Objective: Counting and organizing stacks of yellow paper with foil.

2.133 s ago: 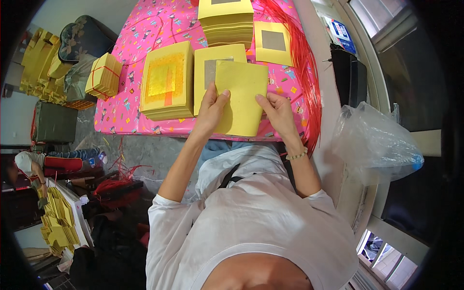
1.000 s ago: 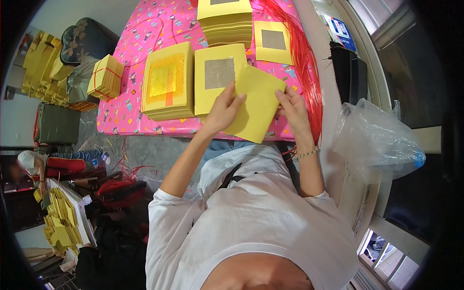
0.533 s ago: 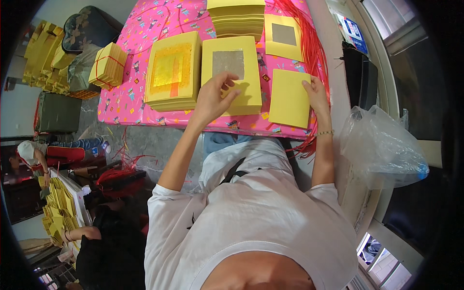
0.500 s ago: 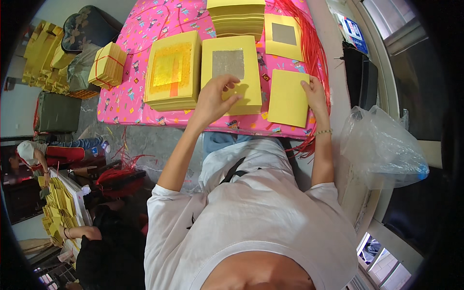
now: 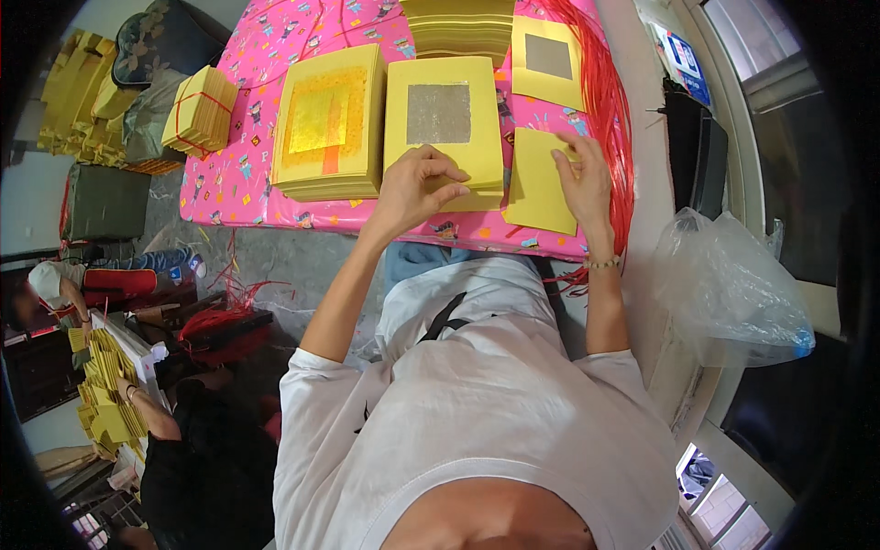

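Note:
A stack of yellow paper sheets (image 5: 444, 165) with a silver-grey square on top lies in front of me on the pink cloth. My left hand (image 5: 420, 191) pinches the near edge of its top sheet, which is slightly raised above the rest. To the right rests a plain yellow sheet (image 5: 534, 194). Over its right edge hovers my right hand (image 5: 587, 179), fingers apart, with nothing visible in it. On the left is a thick stack of yellow paper (image 5: 318, 124) with a gold square and an orange strip.
Behind stand another tall yellow stack (image 5: 458, 27) and a sheet with a grey square (image 5: 547, 57). Red plastic strands (image 5: 605, 119) run along the table's right side. A red-tied bundle (image 5: 200, 110) sits at the left edge. Two people handle yellow paper at lower left.
My right hand has let go of the plain sheet's right edge and shifted slightly left over it. My left hand has closed on the stack's top sheet and raised its near edge.

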{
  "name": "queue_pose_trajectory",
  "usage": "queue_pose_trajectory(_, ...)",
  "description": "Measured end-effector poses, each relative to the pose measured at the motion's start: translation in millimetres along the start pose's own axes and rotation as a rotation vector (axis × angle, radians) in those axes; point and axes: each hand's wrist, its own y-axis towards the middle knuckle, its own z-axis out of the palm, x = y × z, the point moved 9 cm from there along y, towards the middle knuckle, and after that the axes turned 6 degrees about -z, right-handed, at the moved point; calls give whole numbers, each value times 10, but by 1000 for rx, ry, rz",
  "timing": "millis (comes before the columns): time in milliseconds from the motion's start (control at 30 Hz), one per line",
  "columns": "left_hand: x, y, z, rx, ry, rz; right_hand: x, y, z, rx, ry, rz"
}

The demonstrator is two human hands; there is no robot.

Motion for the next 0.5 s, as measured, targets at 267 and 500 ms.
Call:
queue_pose_trajectory(267, 141, -20, 11, -50, -169, -80, 196, -237, 599, 257, 582, 242)
queue_pose_trajectory(500, 153, -14, 3, -52, -193, -84, 157, -248, 696, 248, 705, 295)
